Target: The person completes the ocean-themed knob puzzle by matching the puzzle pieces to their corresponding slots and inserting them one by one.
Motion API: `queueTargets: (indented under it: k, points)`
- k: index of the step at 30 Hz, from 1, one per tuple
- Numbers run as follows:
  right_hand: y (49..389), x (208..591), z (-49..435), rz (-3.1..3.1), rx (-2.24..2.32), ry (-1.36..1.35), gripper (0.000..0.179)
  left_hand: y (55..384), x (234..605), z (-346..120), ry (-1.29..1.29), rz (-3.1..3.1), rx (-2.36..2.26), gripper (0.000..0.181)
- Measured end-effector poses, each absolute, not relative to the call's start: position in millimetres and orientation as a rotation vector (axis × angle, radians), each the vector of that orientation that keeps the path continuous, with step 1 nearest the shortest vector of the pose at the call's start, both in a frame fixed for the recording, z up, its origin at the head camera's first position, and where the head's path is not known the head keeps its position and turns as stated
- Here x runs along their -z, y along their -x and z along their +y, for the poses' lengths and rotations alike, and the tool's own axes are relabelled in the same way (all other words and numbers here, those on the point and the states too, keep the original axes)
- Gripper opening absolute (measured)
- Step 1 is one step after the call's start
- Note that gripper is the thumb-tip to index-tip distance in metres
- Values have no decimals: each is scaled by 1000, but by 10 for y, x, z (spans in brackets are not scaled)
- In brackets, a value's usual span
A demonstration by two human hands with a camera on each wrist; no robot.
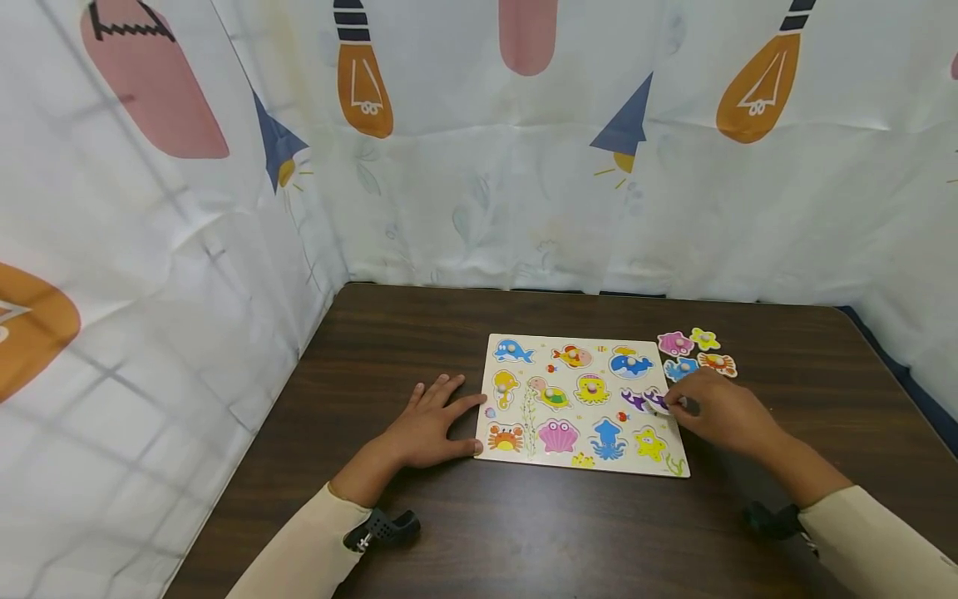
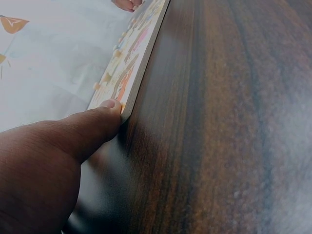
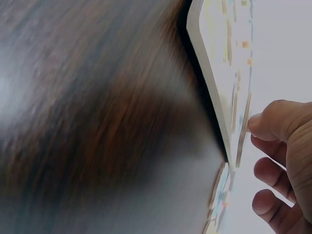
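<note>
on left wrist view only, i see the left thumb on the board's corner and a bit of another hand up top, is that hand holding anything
Observer: Yes, the right hand pinches a purple-and-white piece over the right side of the board.
Operator: ok any loose ones off the board
Observer: Four lie by its far right corner: a pink piece, a yellow piece, a blue piece and an orange piece.
Operator: and how do the other fingers on the left lie, cant see them
Observer: The left hand has them spread out, the index fingertip at the board's left edge.
</note>
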State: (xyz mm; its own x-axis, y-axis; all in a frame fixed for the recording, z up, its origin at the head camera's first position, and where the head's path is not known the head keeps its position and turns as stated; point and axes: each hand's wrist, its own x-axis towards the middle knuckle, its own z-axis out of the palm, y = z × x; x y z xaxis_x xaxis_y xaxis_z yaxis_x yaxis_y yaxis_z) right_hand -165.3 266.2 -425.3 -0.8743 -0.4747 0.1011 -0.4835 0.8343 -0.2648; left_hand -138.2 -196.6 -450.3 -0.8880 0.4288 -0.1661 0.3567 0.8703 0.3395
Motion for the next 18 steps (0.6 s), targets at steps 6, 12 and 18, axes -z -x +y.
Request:
queueTargets:
  k: [6,12,18]
  points:
    - [1674,4275,2562,-2980,-442,-797,12,1382,4500,-1969,-597,2801,-442,76]
    - [1701,4293,2477,-3003,-447,-780,13,1376,4498,-1973,-593,2801,-451,78]
    - [1720,4315,2433,-3002,-437,-793,13,1375,4497,-1975,-593,2800,-456,78]
